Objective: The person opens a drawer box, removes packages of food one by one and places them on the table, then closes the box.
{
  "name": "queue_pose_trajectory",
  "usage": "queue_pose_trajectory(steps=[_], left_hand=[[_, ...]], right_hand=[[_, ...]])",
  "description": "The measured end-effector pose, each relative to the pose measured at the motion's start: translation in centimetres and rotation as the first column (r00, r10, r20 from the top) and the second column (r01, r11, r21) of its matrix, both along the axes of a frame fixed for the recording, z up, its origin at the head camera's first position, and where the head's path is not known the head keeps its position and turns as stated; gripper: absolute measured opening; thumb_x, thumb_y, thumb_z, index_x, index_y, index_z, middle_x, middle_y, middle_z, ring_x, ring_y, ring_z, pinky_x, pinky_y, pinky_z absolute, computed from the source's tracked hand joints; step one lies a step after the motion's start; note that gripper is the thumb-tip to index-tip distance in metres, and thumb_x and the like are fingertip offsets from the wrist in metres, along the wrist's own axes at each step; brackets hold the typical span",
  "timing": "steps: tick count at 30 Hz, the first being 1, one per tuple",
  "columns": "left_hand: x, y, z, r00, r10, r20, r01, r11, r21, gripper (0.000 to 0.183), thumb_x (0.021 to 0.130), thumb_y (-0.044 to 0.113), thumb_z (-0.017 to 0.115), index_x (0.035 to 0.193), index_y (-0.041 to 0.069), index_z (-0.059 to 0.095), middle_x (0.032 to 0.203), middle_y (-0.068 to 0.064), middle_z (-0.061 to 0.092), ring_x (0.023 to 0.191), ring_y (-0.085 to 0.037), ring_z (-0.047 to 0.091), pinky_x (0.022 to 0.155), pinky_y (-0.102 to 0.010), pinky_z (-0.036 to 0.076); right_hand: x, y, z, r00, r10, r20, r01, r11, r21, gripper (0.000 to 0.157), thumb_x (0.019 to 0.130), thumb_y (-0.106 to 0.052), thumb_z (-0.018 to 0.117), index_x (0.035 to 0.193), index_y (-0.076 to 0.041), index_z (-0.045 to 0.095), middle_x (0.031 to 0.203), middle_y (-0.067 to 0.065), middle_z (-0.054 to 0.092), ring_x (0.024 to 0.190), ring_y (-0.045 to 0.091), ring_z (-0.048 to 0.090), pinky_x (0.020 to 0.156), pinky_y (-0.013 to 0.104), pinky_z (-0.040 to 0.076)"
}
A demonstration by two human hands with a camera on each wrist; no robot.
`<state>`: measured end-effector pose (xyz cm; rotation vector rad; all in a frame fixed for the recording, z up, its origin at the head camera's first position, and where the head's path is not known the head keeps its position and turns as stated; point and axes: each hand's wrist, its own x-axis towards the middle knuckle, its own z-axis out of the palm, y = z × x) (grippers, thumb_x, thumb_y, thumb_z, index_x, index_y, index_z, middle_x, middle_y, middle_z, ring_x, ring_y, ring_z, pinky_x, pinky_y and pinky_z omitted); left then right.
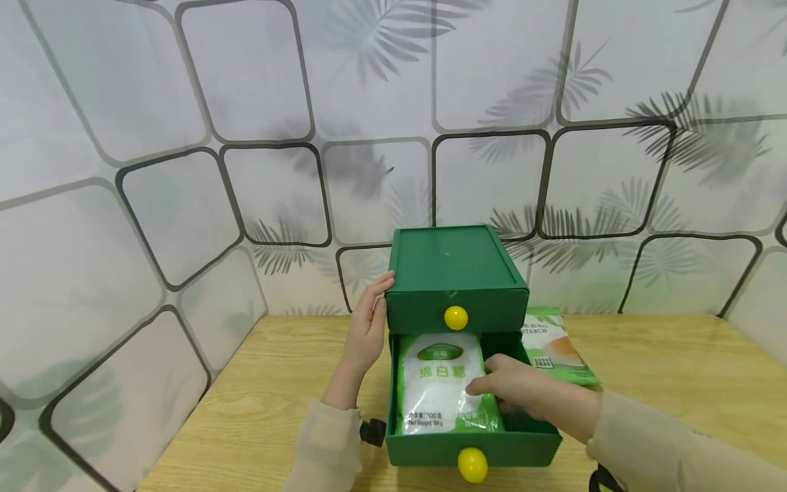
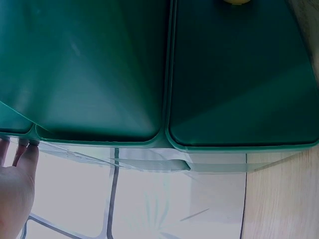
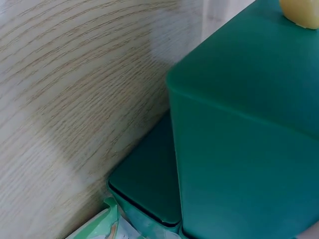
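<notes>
Bag (image 1: 436, 393) lies in the lower drawer (image 1: 424, 449), just left of my right hand (image 1: 522, 386); fingertip on its right side, can't tell if I'm pinching it. My left hand (image 1: 365, 333) is unclenched, fingers against the cabinet (image 1: 451, 258), left side

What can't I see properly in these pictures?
Head view: inside the shut green plastic upper drawer, hidden by its front.
Head view: the left part of the green-and-white starch packet, behind the green plastic drawer unit.
Head view: some fingers of the right hand, hidden by the hand itself.
Left wrist view: most of a yellow knob, cut off by the top edge.
</notes>
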<state>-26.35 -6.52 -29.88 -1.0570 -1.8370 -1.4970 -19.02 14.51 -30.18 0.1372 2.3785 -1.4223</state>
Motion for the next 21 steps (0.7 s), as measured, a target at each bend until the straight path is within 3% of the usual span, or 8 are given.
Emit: queue_pose_trajectory(steps=[5, 12, 15, 21], left_hand=[[0.05, -0.02, 0.15, 1.000, 0.000, -0.009, 0.000, 1.000, 0.000, 0.027, 0.091, -0.013, 0.031, 0.115, -0.017, 0.043, 0.127, -0.029, 0.038, 0.121, -0.036, 0.032, 0.094, -0.048, 0.031], [0.06, -0.03, 0.16, 1.000, -0.006, -0.007, 0.006, 1.000, 0.005, 0.028, 0.091, -0.013, 0.031, 0.116, -0.017, 0.043, 0.127, -0.029, 0.038, 0.121, -0.036, 0.032, 0.094, -0.048, 0.032], [-0.01, -0.01, 0.11, 1.000, -0.006, -0.003, 0.006, 1.000, 0.000, 0.028, 0.091, -0.013, 0.031, 0.116, -0.016, 0.043, 0.128, -0.028, 0.038, 0.122, -0.036, 0.032, 0.096, -0.047, 0.030], [-0.06, -0.02, -0.01, 1.000, 0.001, -0.008, -0.001, 1.000, -0.004, 0.028, 0.091, -0.013, 0.031, 0.116, -0.017, 0.043, 0.128, -0.029, 0.038, 0.121, -0.037, 0.032, 0.095, -0.047, 0.030]], right_hand=[[-0.10, -0.11, -0.02, 1.000, -0.009, 0.006, 0.009, 1.000, -0.026, 0.045, 0.079, -0.008, 0.062, 0.112, 0.014, 0.040, 0.107, 0.021, 0.047, 0.090, 0.026, 0.051, 0.073, 0.040, 0.048], [-0.18, -0.35, -0.27, 1.000, -0.020, -0.006, 0.019, 1.000, -0.019, 0.026, 0.077, -0.004, 0.064, 0.097, 0.006, 0.050, 0.087, 0.012, 0.054, 0.071, 0.019, 0.055, 0.065, 0.031, 0.048], [-0.17, -0.36, -0.39, 1.000, -0.010, -0.015, 0.010, 1.000, -0.014, 0.023, 0.078, -0.004, 0.064, 0.095, 0.005, 0.052, 0.085, 0.010, 0.057, 0.069, 0.018, 0.056, 0.065, 0.031, 0.048], [-0.10, -0.32, -0.57, 0.999, 0.028, -0.021, -0.030, 0.995, -0.099, 0.022, 0.079, -0.004, 0.063, 0.097, 0.005, 0.055, 0.082, 0.009, 0.062, 0.072, 0.019, 0.061, 0.067, 0.034, 0.051]])
